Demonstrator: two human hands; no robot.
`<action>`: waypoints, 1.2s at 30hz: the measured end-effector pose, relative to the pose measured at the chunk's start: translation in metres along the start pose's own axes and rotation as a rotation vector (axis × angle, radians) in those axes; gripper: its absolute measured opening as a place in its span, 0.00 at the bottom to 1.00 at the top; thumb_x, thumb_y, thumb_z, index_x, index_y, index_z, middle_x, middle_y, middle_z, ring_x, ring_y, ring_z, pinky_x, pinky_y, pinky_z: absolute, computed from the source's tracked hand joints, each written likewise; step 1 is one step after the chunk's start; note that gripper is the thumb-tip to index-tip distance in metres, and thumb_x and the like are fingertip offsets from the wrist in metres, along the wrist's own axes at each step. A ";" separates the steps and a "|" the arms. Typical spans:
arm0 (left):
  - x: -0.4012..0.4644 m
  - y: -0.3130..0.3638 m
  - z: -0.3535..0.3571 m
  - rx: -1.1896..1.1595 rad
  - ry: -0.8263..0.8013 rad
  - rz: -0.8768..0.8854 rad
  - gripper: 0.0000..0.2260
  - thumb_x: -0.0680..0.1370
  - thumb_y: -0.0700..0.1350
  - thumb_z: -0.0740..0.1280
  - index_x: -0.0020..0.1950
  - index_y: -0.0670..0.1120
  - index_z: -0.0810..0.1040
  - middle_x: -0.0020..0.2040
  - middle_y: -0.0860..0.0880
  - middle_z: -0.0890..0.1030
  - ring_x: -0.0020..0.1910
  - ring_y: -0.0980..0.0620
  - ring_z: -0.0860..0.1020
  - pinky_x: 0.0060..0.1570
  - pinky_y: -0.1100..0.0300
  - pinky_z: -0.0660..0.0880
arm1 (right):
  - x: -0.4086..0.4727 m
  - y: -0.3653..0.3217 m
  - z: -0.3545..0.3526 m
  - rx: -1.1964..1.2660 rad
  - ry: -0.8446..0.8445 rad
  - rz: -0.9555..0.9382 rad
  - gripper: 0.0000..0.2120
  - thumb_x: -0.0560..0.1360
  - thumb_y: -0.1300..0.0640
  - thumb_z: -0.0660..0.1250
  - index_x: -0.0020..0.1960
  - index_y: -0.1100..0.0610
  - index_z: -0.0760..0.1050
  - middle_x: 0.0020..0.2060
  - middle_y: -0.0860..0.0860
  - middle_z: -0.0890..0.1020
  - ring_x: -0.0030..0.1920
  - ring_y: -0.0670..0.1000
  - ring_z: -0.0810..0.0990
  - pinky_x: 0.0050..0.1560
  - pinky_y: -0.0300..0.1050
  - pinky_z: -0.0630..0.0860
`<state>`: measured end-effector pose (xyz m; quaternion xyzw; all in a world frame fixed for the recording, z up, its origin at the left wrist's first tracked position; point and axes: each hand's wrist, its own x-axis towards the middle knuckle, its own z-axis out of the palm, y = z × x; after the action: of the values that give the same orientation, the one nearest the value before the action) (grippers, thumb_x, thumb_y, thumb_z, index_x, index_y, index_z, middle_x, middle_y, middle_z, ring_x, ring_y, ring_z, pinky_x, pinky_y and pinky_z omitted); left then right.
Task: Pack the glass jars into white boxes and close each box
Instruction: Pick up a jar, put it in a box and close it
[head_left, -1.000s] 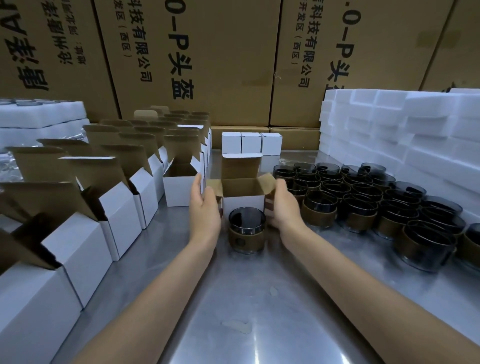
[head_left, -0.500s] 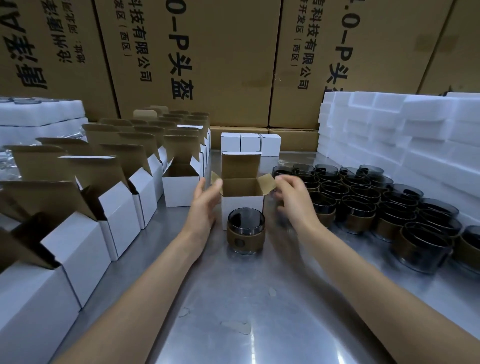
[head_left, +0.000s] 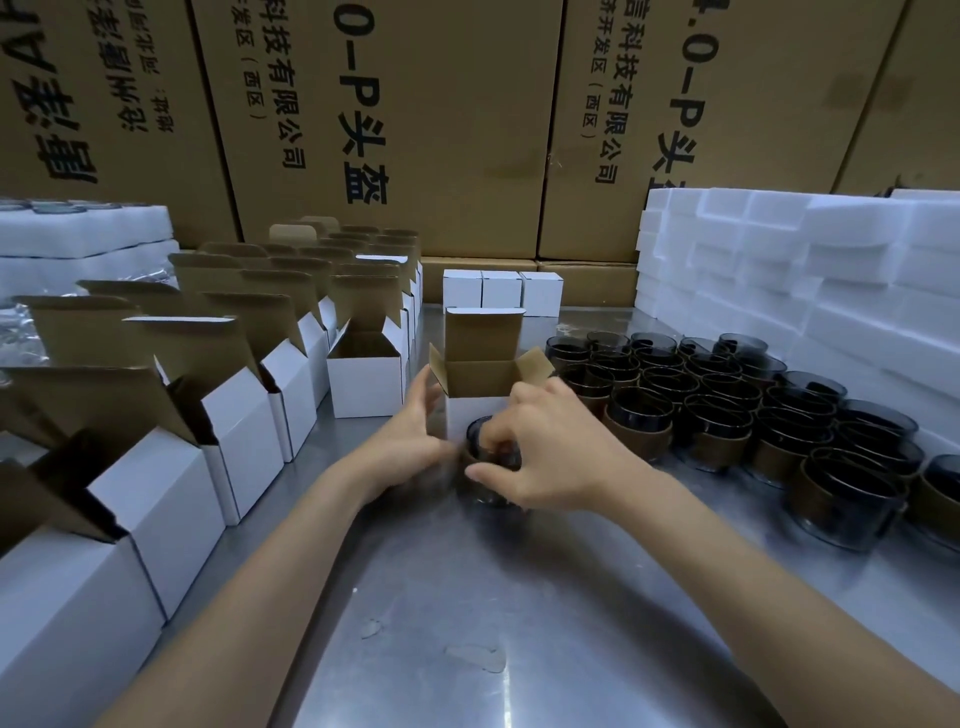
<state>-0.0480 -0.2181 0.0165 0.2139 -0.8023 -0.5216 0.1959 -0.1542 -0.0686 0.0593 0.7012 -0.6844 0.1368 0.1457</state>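
— While our right hand (head_left: 545, 447) is curling its fingers over the rim of the dark glass jar (head_left: 491, 467), what is our left hand (head_left: 415, 441) doing?
— We are pressing its relaxed fingers against the open white box (head_left: 480, 387), which is standing just at the jar's twelve o'clock on the steel table (head_left: 467, 623).

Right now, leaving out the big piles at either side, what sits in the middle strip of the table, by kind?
Glass jar, gripped at its rim by the right hand: 1
Open white box, just behind that jar: 1
Closed white boxes, in a row at the back: 3
Total: 5
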 end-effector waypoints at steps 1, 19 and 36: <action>0.000 0.001 0.002 0.026 0.005 0.014 0.45 0.72 0.36 0.73 0.76 0.56 0.46 0.75 0.50 0.60 0.72 0.52 0.62 0.62 0.63 0.63 | 0.000 0.000 -0.005 0.076 0.013 0.013 0.14 0.74 0.43 0.66 0.35 0.51 0.76 0.29 0.45 0.72 0.39 0.47 0.67 0.46 0.45 0.61; 0.001 -0.003 0.015 0.074 0.066 0.062 0.42 0.68 0.46 0.77 0.73 0.54 0.55 0.70 0.51 0.66 0.70 0.51 0.65 0.68 0.54 0.68 | 0.007 0.029 0.026 -0.058 0.262 0.189 0.17 0.81 0.48 0.56 0.52 0.54 0.81 0.56 0.48 0.77 0.65 0.52 0.64 0.69 0.50 0.54; -0.006 0.025 0.026 -0.153 0.478 0.319 0.17 0.81 0.59 0.50 0.60 0.57 0.73 0.69 0.54 0.70 0.70 0.57 0.64 0.67 0.65 0.57 | 0.010 0.019 0.033 1.226 0.533 0.714 0.17 0.82 0.46 0.49 0.68 0.44 0.66 0.57 0.40 0.71 0.62 0.46 0.70 0.60 0.46 0.72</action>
<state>-0.0605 -0.1857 0.0293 0.1863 -0.7153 -0.4780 0.4745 -0.1731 -0.0912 0.0333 0.3358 -0.6128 0.6966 -0.1627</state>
